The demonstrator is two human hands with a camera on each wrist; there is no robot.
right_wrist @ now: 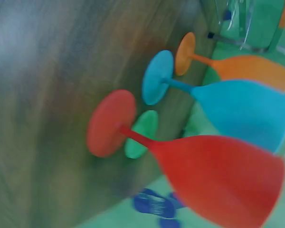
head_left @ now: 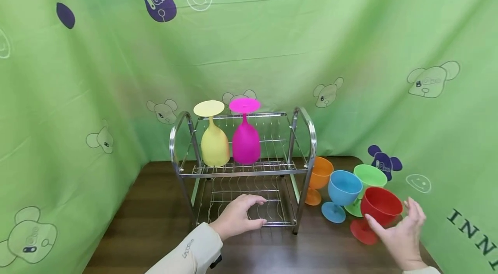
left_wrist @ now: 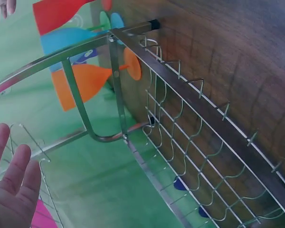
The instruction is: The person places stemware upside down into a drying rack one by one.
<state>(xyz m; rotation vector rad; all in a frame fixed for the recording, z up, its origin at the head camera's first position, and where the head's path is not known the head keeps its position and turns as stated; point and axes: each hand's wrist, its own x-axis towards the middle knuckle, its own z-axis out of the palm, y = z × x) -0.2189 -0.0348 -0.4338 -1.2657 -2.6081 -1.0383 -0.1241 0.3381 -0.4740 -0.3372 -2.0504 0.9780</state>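
My left hand (head_left: 238,218) is held in front of the rack's lower tier with thumb and fingers apart and nothing between them. In the left wrist view its spread fingers (left_wrist: 14,166) show at the left edge. My right hand (head_left: 402,233) is beside a red goblet (head_left: 381,207) standing upright, thumb in front of the bowl and fingers on its right, not curled round it. The right wrist view shows the red goblet (right_wrist: 218,171) without the hand. A yellow goblet (head_left: 215,146) and a magenta goblet (head_left: 246,144) stand upside down on the rack's upper tier.
A two-tier metal dish rack (head_left: 241,174) stands on the dark wooden table (head_left: 155,222). Right of it are upright orange (head_left: 320,172), blue (head_left: 344,187) and green (head_left: 369,174) goblets, close together. A printed green curtain (head_left: 272,58) surrounds the table's back and sides.
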